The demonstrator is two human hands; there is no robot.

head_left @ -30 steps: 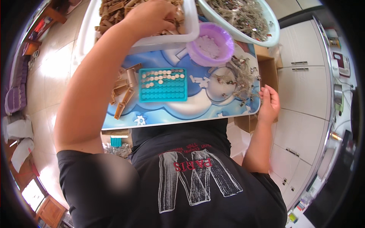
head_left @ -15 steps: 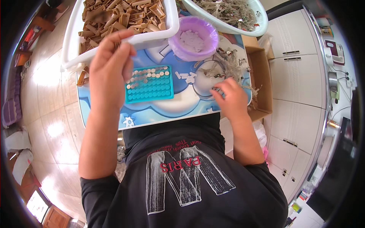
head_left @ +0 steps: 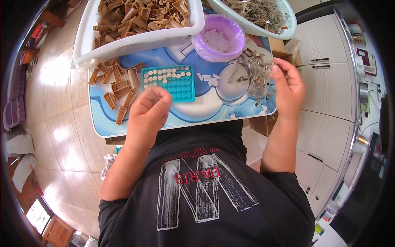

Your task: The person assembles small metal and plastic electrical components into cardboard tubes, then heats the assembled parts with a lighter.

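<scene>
Head view: left hand (head_left: 150,109) curls, thumb near fingers, beside the turquoise rectangular tray (head_left: 176,89) holding white discs (head_left: 168,75); right hand (head_left: 290,88) half-pinches beside translucent grey tangled parts (head_left: 257,75). Grasp contents: indeterminable. Current step appears to be part-picking; next move calls for fingertip precision.

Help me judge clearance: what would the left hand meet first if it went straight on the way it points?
The left hand would probably meet the turquoise tray first; its height above the tray is unclear, so it might pass over.
</scene>
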